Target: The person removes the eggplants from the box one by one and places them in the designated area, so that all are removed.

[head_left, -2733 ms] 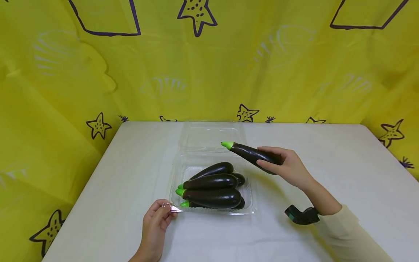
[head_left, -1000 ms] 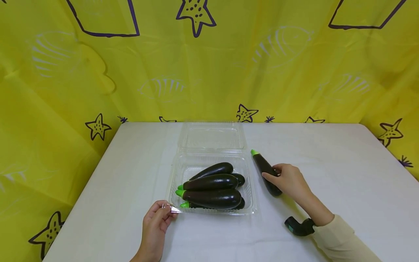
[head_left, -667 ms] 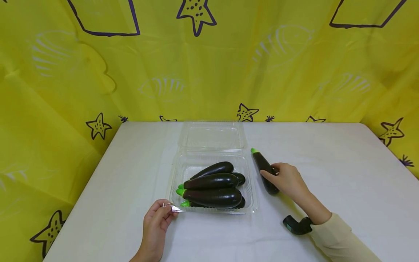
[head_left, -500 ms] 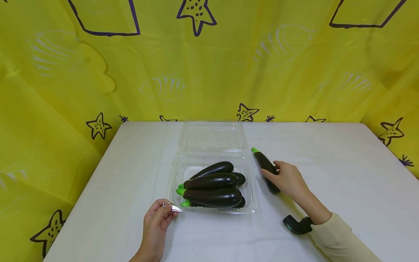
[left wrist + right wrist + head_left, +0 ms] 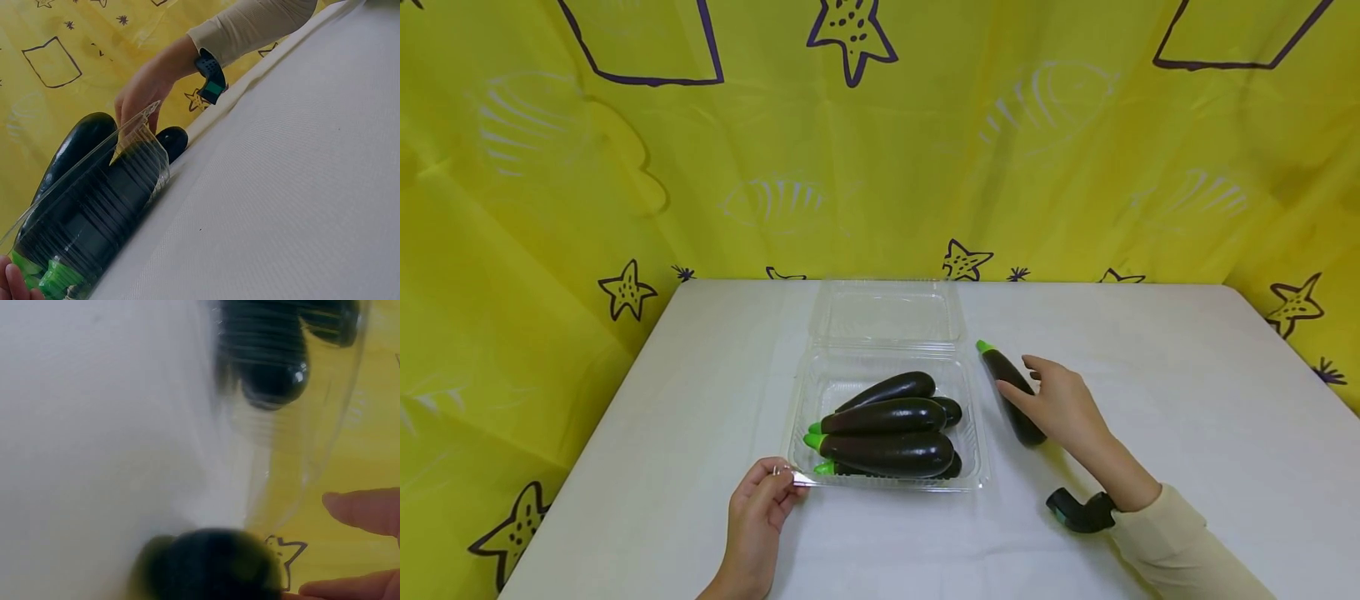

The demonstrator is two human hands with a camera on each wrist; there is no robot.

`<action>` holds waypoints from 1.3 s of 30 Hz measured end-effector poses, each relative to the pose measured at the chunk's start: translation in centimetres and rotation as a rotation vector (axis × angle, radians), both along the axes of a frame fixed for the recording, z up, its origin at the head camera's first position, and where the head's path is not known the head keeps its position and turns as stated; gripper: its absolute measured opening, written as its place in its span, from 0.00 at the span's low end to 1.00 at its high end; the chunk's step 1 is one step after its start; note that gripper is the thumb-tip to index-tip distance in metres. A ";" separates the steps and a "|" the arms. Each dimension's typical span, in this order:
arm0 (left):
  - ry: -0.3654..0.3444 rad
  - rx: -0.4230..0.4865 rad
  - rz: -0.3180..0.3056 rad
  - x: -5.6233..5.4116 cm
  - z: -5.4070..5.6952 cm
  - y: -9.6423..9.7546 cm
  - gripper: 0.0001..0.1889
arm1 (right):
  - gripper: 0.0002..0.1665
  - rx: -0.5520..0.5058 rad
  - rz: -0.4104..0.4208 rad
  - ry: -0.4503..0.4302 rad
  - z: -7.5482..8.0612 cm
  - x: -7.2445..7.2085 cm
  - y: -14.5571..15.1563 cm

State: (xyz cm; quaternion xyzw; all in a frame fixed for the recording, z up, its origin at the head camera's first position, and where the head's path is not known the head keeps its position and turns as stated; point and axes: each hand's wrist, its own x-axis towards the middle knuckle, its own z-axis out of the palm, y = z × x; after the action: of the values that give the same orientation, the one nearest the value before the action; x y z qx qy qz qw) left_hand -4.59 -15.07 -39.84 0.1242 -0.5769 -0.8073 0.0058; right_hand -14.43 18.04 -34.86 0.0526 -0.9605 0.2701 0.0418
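Note:
In the head view my left hand (image 5: pixel 756 512) pinches the near left corner of a clear plastic clamshell box (image 5: pixel 973 450). Several dark eggplants (image 5: pixel 887 454) with green stem ends lie piled inside it. One more eggplant (image 5: pixel 1002 371) lies on the table just right of the box, stem end pointing away. Over that one hovers my right hand (image 5: pixel 1063 404), thumb and fingers spread apart. The right wrist view also shows a gap between the fingers (image 5: pixel 365 509), with the blurred eggplant (image 5: pixel 212 565) below. At the left wrist view's lower corner, left fingertips (image 5: pixel 17 284) touch the box rim.
The box's clear lid (image 5: pixel 887 310) lies folded back behind it. A white cloth covers the table (image 5: pixel 1150 358). Yellow patterned fabric (image 5: pixel 910 167) hangs behind and at both sides. A black device (image 5: pixel 1081 510) is strapped to the right wrist.
My right hand carried an eggplant from above the box's right side down onto the table, then loosened its fingers and rose slightly. My left hand has stayed at the box corner.

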 end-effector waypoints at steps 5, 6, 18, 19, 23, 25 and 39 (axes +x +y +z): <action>0.019 0.006 -0.006 0.0 0.0 -0.1 0.06 | 0.33 -0.062 0.051 0.008 0.8 0.2 -0.9; 0.019 0.007 -0.006 0.0 0.0 -0.1 0.06 | 0.33 -0.068 0.058 0.001 0.9 0.2 -1.0; 0.055 0.035 -0.013 0.1 -0.2 0.0 0.07 | 0.34 -0.171 0.198 -0.003 1.3 0.7 -2.2; 0.057 0.037 -0.014 0.1 -0.2 0.0 0.07 | 0.33 -0.173 0.198 0.006 1.4 0.8 -2.3; 0.066 0.039 -0.015 0.1 -0.3 -0.1 0.07 | 0.30 -0.208 0.205 0.031 1.5 1.0 -2.7; 0.068 0.040 -0.015 0.1 -0.3 -0.1 0.07 | 0.29 -0.237 0.219 0.035 1.5 1.2 -3.0; 0.067 0.049 -0.010 0.0 -0.4 -0.1 0.08 | 0.27 -0.381 0.290 0.019 1.3 1.4 -4.1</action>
State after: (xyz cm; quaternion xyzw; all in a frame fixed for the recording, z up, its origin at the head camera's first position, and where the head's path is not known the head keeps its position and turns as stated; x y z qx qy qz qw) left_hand -4.56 -15.12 -40.21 0.0941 -0.5570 -0.8250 0.0180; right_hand -13.07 13.96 -33.53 0.1835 -0.8741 0.4493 0.0208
